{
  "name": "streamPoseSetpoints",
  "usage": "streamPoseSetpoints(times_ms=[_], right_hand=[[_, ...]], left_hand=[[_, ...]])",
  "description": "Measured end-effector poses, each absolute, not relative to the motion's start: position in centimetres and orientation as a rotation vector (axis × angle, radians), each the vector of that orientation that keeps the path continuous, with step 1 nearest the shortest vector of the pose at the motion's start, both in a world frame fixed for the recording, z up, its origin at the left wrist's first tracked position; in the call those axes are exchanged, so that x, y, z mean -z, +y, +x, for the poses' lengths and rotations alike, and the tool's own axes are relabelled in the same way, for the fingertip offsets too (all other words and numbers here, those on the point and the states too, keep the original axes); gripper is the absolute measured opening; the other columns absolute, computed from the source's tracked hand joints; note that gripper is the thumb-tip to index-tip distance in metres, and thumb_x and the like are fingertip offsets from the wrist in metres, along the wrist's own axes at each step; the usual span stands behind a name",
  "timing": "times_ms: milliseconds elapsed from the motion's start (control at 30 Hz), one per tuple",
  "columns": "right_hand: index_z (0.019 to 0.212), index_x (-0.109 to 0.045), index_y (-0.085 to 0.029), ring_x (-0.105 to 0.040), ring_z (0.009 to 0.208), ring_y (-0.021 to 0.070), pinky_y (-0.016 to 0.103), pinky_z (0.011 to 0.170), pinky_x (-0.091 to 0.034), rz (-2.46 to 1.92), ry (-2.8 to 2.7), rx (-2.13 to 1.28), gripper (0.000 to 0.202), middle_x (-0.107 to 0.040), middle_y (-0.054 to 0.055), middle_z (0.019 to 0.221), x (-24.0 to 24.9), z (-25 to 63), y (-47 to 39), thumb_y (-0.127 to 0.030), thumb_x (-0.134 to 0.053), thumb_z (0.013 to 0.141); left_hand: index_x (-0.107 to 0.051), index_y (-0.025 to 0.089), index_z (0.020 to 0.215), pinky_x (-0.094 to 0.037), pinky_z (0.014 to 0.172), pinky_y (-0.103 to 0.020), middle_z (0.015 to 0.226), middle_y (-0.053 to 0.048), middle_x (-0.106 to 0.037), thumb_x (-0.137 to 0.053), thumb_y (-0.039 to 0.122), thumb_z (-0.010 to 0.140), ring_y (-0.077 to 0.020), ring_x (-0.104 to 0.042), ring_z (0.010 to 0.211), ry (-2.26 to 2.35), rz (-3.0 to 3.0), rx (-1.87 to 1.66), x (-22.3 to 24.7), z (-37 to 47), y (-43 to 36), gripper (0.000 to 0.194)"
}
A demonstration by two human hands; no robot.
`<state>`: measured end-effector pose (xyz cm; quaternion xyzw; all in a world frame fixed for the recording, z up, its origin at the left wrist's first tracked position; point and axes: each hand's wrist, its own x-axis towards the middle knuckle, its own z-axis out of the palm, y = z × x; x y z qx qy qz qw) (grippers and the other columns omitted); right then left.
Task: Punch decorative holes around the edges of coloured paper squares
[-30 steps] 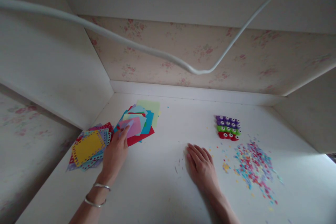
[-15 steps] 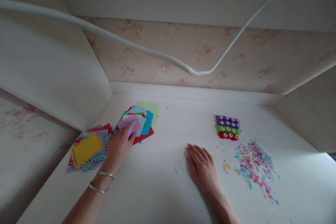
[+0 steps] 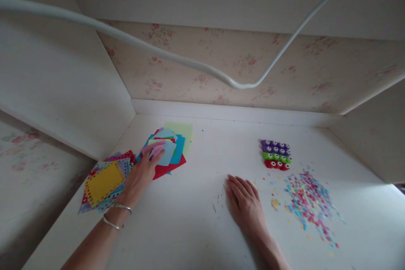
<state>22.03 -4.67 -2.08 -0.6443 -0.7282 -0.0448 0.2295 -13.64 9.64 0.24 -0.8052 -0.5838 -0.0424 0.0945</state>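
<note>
Your left hand (image 3: 139, 179) grips pink paper (image 3: 157, 148) between fingers and thumb, atop the stack of coloured paper (image 3: 179, 150); hole-bordered paper sheets (image 3: 105, 182) lie just beside. Your right hand (image 3: 248, 204) rests on the counter (image 3: 190, 219), fingers extended, near the paper confetti (image 3: 308, 197) and eye-topped figures (image 3: 276, 154).

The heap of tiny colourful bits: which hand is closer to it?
Right. The right hand rests on the table, just left of the heap. The left hand is much farther left, its fingers at the pink paper.
</note>
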Motion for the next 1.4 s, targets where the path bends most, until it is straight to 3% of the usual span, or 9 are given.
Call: streamPoseSetpoints(times_ms=[167, 333, 667, 833, 1000, 1100, 1200, 1300, 1400], right_hand=[[0.125, -0.065, -0.026, -0.061, 0.12, 0.0256, 0.046, 0.106, -0.04, -1.767, -2.001, 0.129, 0.031, -0.067, 0.005, 0.13, 2.4, 22.1, -4.6, -0.032, -0.048, 0.1], [0.125, -0.064, -0.025, -0.06, 0.121, 0.0255, 0.046, 0.107, -0.039, -1.782, -2.01, 0.113, 0.031, -0.065, 0.004, 0.133, 2.7, 22.3, -4.6, -0.031, -0.049, 0.099], [0.125, -0.065, -0.026, -0.061, 0.12, 0.0254, 0.047, 0.106, -0.042, -1.765, -1.99, 0.11, 0.032, -0.067, 0.005, 0.13, 2.4, 22.2, -4.6, -0.032, -0.048, 0.1], [0.124, -0.066, -0.026, -0.061, 0.119, 0.0279, 0.052, 0.104, -0.045, -1.729, -1.885, -0.032, 0.031, -0.069, 0.007, 0.126, 1.7, 21.9, -4.7, -0.031, -0.049, 0.099], [0.136, -0.053, -0.027, -0.061, 0.121, 0.0265, 0.039, 0.086, -0.06, -1.6, -1.557, -0.601, 0.041, -0.06, 0.01, 0.138, -0.7, 18.6, -4.2, -0.039, -0.053, 0.097], [0.148, -0.035, -0.03, -0.054, 0.13, 0.0261, 0.042, 0.097, -0.056, -1.396, -1.433, -0.91, 0.061, -0.046, 0.011, 0.151, -1.3, 15.9, -2.7, -0.045, -0.057, 0.094], [0.15, -0.031, -0.028, -0.052, 0.132, 0.0265, 0.045, 0.104, -0.049, -1.28, -1.387, -1.041, 0.071, -0.051, 0.011, 0.147, -1.3, 14.1, -0.9, -0.047, -0.063, 0.09], [0.131, -0.057, -0.025, -0.066, 0.108, 0.0245, 0.04, 0.093, -0.055, -1.278, -1.369, -1.115, 0.046, -0.07, 0.008, 0.118, -1.7, 13.6, 0.2, -0.047, -0.061, 0.091], [0.102, -0.07, -0.022, -0.068, 0.09, 0.0212, 0.034, 0.082, -0.055, -1.233, -1.374, -1.149, 0.027, -0.074, 0.004, 0.097, -2.5, 13.5, 0.5, -0.045, -0.059, 0.093]], left_hand=[[-0.064, 0.021, 0.125, -0.053, 0.079, -0.041, 0.104, -0.014, -0.068, -0.042, 0.027, 0.096, -0.0301, -0.067, 0.091, -1.71, -2.379, 0.154, -0.6, -12.6, 9.7, 0.036], [-0.062, 0.018, 0.125, -0.052, 0.079, -0.044, 0.106, -0.017, -0.068, -0.048, 0.055, 0.093, -0.0343, -0.065, 0.094, -1.74, -2.34, 0.199, -0.7, -11.7, 9.6, 0.051], [-0.057, 0.019, 0.134, -0.054, 0.078, -0.038, 0.104, -0.014, -0.07, -0.04, 0.019, 0.096, -0.0277, -0.069, 0.091, -1.807, -2.455, 0.281, -0.1, -13.7, 10.6, 0.042], [-0.067, 0.019, 0.12, -0.055, 0.068, -0.035, 0.092, -0.012, -0.074, -0.04, 0.026, 0.098, -0.0261, -0.072, 0.076, -1.943, -2.345, 0.565, -0.6, -13.8, 9.5, 0.035], [-0.069, 0.02, 0.112, -0.058, 0.078, -0.033, 0.098, -0.009, -0.077, -0.043, 0.04, 0.099, -0.0245, -0.074, 0.085, -1.845, -2.509, 1.011, -3.3, -11.5, 6.1, 0.035], [-0.063, 0.023, 0.125, -0.057, 0.089, -0.033, 0.117, -0.007, -0.073, -0.044, 0.039, 0.1, -0.024, -0.07, 0.105, -1.816, -2.757, 1.157, -4.4, -9.4, 4.0, 0.035], [-0.051, 0.024, 0.138, -0.056, 0.093, -0.033, 0.129, -0.009, -0.067, -0.045, 0.037, 0.1, -0.024, -0.066, 0.115, -1.847, -2.924, 1.258, -3.8, -7.8, 2.2, 0.041], [-0.03, 0.024, 0.151, -0.057, 0.091, -0.036, 0.132, -0.013, -0.064, -0.049, 0.04, 0.099, -0.0257, -0.065, 0.116, -2.06, -2.848, 1.493, -2.4, -6.8, 1.2, 0.058], [-0.009, 0.026, 0.154, -0.055, 0.093, -0.04, 0.129, -0.014, -0.064, -0.052, 0.04, 0.098, -0.0246, -0.065, 0.114, -2.208, -2.77, 1.892, -1.4, -5.8, 0.6, 0.072]])
